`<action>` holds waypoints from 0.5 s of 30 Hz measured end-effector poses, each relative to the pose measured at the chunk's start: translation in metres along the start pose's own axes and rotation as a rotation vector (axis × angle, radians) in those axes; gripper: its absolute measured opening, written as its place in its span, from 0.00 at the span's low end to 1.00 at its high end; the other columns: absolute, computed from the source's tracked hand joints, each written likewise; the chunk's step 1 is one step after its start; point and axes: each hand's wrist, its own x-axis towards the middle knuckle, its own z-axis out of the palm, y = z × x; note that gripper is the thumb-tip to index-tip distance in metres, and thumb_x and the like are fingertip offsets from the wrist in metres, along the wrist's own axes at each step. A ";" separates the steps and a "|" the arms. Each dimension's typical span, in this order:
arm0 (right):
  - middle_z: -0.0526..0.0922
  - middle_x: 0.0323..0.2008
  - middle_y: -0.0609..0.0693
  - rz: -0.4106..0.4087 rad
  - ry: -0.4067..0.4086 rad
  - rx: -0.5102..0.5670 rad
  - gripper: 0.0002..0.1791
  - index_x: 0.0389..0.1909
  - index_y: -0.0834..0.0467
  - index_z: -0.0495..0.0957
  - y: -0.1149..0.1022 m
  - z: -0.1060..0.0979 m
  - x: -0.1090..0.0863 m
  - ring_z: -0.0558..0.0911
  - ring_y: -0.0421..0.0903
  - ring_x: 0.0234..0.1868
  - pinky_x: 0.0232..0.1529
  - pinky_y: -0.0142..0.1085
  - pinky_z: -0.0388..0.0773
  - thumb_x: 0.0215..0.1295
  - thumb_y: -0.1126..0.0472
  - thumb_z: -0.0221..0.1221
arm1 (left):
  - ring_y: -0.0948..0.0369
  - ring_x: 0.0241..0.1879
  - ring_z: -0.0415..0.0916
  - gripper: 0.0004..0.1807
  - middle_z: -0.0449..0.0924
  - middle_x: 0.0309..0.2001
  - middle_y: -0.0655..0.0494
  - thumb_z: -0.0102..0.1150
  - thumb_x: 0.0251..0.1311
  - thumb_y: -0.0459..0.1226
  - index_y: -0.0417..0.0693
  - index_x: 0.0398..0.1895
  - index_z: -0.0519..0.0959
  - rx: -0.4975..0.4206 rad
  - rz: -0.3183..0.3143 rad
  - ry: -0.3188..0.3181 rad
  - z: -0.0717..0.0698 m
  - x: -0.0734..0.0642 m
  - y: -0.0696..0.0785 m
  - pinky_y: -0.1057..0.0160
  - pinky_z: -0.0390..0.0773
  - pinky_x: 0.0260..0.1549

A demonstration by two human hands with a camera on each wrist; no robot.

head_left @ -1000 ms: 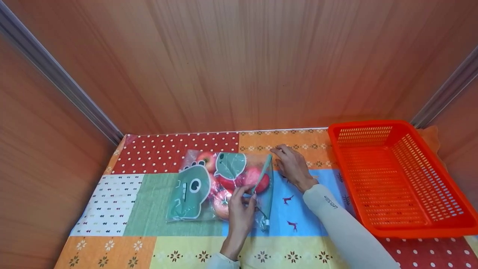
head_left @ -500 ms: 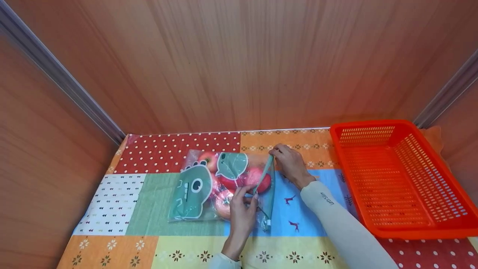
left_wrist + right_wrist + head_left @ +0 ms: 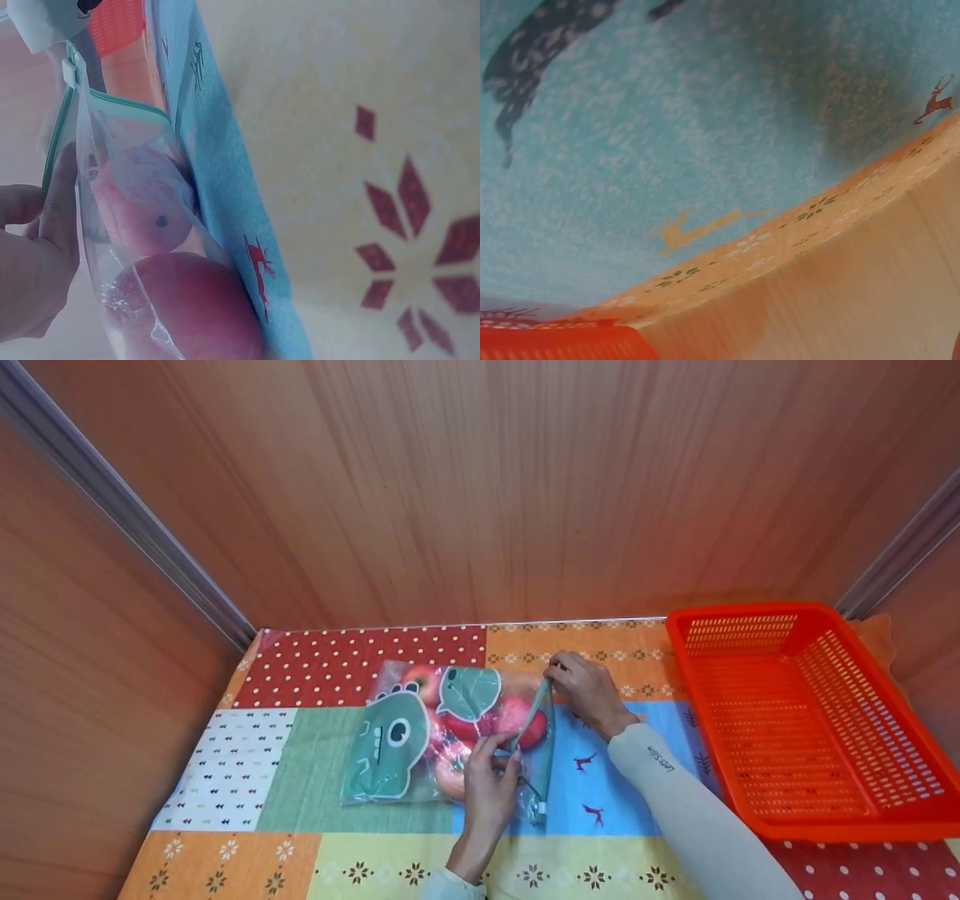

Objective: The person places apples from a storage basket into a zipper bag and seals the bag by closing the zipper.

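A clear zip bag [image 3: 386, 750] with green cartoon prints lies on the patchwork cloth, with several red apples [image 3: 454, 769] inside. Its green-edged mouth faces right and gapes between the two rims. My left hand [image 3: 489, 791] pinches the middle of the upper rim, thumb and index finger on the green strip. At the mouth's far corner, my right hand [image 3: 589, 690] pinches the end of that strip. The white slider [image 3: 71, 73] sits at the mouth's near end, apart from both hands. Neither hand shows in the right wrist view.
To the right stands a red plastic basket [image 3: 795, 735] with slotted walls. Wood-grain panels [image 3: 480, 495] close in the back and both sides. The patchwork cloth [image 3: 390, 862] covers the table around the bag.
My right hand, earlier just off the bag's far corner with its fingers apart, has closed its fingertips on the green strip there. My left hand keeps its pinch on the rim.
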 end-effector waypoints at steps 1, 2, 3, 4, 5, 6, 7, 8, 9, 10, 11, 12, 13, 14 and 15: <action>0.85 0.42 0.54 -0.002 0.001 -0.006 0.10 0.43 0.59 0.90 0.000 0.000 0.000 0.89 0.50 0.42 0.46 0.44 0.89 0.61 0.69 0.75 | 0.61 0.32 0.83 0.17 0.81 0.46 0.50 0.64 0.66 0.22 0.43 0.54 0.85 0.000 -0.001 -0.002 0.000 0.000 0.000 0.66 0.86 0.33; 0.85 0.42 0.54 -0.001 0.001 -0.010 0.10 0.43 0.59 0.90 0.000 0.000 -0.001 0.89 0.50 0.42 0.46 0.44 0.89 0.61 0.69 0.74 | 0.61 0.32 0.83 0.17 0.81 0.45 0.50 0.64 0.65 0.22 0.42 0.54 0.85 -0.001 -0.004 -0.004 0.000 0.000 0.000 0.65 0.86 0.33; 0.85 0.42 0.55 -0.001 0.002 -0.013 0.09 0.43 0.59 0.90 0.000 0.000 -0.001 0.89 0.50 0.42 0.46 0.44 0.89 0.62 0.69 0.74 | 0.62 0.33 0.83 0.17 0.81 0.45 0.50 0.64 0.66 0.22 0.42 0.55 0.85 0.000 -0.009 -0.009 0.000 0.000 0.000 0.65 0.86 0.33; 0.85 0.42 0.55 0.000 0.006 -0.016 0.09 0.43 0.59 0.90 0.000 0.001 -0.001 0.89 0.50 0.42 0.46 0.44 0.89 0.62 0.69 0.74 | 0.62 0.33 0.83 0.17 0.81 0.45 0.51 0.64 0.66 0.22 0.42 0.55 0.84 0.001 -0.013 -0.014 -0.001 -0.001 -0.001 0.66 0.86 0.33; 0.85 0.42 0.55 0.004 0.011 -0.014 0.09 0.42 0.59 0.90 0.000 0.001 -0.002 0.89 0.50 0.42 0.46 0.44 0.89 0.62 0.69 0.74 | 0.61 0.33 0.83 0.17 0.80 0.45 0.50 0.64 0.65 0.22 0.42 0.55 0.84 -0.002 -0.015 -0.021 -0.001 -0.001 -0.001 0.66 0.86 0.33; 0.85 0.41 0.54 0.007 0.018 -0.012 0.08 0.42 0.59 0.90 0.000 0.002 -0.002 0.89 0.50 0.42 0.46 0.44 0.89 0.62 0.69 0.74 | 0.61 0.33 0.83 0.17 0.80 0.45 0.50 0.64 0.66 0.22 0.42 0.56 0.84 -0.007 -0.016 -0.028 -0.001 -0.002 -0.001 0.66 0.86 0.33; 0.85 0.41 0.54 0.009 0.029 -0.008 0.08 0.41 0.59 0.90 0.000 0.002 -0.002 0.88 0.50 0.41 0.45 0.44 0.89 0.61 0.69 0.74 | 0.61 0.33 0.84 0.17 0.80 0.45 0.50 0.64 0.66 0.22 0.42 0.56 0.84 -0.008 -0.016 -0.036 -0.001 -0.002 -0.002 0.67 0.86 0.33; 0.85 0.41 0.54 0.009 0.040 -0.010 0.07 0.40 0.59 0.90 0.000 0.003 -0.002 0.88 0.49 0.41 0.45 0.44 0.89 0.61 0.69 0.74 | 0.61 0.34 0.84 0.17 0.80 0.45 0.50 0.65 0.66 0.23 0.42 0.56 0.84 -0.004 -0.014 -0.044 -0.002 -0.003 -0.002 0.68 0.86 0.34; 0.85 0.40 0.54 0.007 0.051 -0.013 0.07 0.39 0.59 0.90 0.000 0.003 -0.002 0.88 0.49 0.40 0.44 0.44 0.89 0.62 0.69 0.74 | 0.61 0.34 0.84 0.17 0.80 0.46 0.50 0.65 0.66 0.23 0.42 0.56 0.84 0.001 -0.007 -0.050 -0.002 -0.003 -0.002 0.68 0.85 0.34; 0.85 0.40 0.53 0.006 0.062 -0.014 0.06 0.39 0.59 0.90 0.001 0.003 -0.002 0.87 0.49 0.40 0.42 0.44 0.89 0.62 0.69 0.74 | 0.61 0.35 0.84 0.17 0.80 0.46 0.50 0.66 0.66 0.24 0.42 0.57 0.84 0.008 -0.001 -0.055 -0.003 -0.004 -0.002 0.68 0.85 0.34; 0.85 0.39 0.53 0.004 0.072 -0.015 0.05 0.38 0.59 0.90 0.001 0.003 -0.001 0.87 0.49 0.39 0.42 0.44 0.89 0.62 0.68 0.74 | 0.61 0.35 0.84 0.17 0.80 0.46 0.51 0.66 0.66 0.25 0.42 0.57 0.84 0.018 0.004 -0.060 -0.003 -0.004 -0.002 0.68 0.85 0.35; 0.85 0.39 0.53 0.003 0.082 -0.017 0.05 0.38 0.59 0.90 0.001 0.003 -0.001 0.87 0.49 0.39 0.41 0.44 0.89 0.62 0.68 0.74 | 0.61 0.36 0.84 0.17 0.80 0.46 0.51 0.66 0.66 0.25 0.43 0.57 0.84 0.030 0.010 -0.064 -0.003 -0.005 -0.002 0.68 0.85 0.36; 0.85 0.39 0.53 0.004 0.088 -0.017 0.04 0.37 0.59 0.90 0.001 0.003 0.000 0.87 0.49 0.38 0.40 0.44 0.89 0.62 0.67 0.74 | 0.62 0.36 0.83 0.17 0.80 0.46 0.51 0.67 0.66 0.26 0.43 0.57 0.84 0.043 0.015 -0.067 -0.004 -0.006 -0.001 0.68 0.85 0.36; 0.85 0.39 0.54 0.006 0.090 -0.016 0.04 0.37 0.59 0.90 0.001 0.003 0.000 0.87 0.49 0.38 0.40 0.44 0.89 0.63 0.67 0.74 | 0.62 0.37 0.83 0.17 0.80 0.46 0.52 0.67 0.66 0.26 0.43 0.57 0.83 0.054 0.017 -0.071 -0.004 -0.006 -0.001 0.68 0.85 0.37; 0.85 0.39 0.54 0.011 0.089 -0.012 0.04 0.38 0.59 0.90 0.001 0.003 0.000 0.87 0.49 0.38 0.40 0.44 0.89 0.63 0.67 0.74 | 0.62 0.37 0.82 0.18 0.80 0.46 0.52 0.67 0.66 0.27 0.44 0.58 0.83 0.065 0.012 -0.076 -0.005 -0.007 -0.001 0.68 0.85 0.37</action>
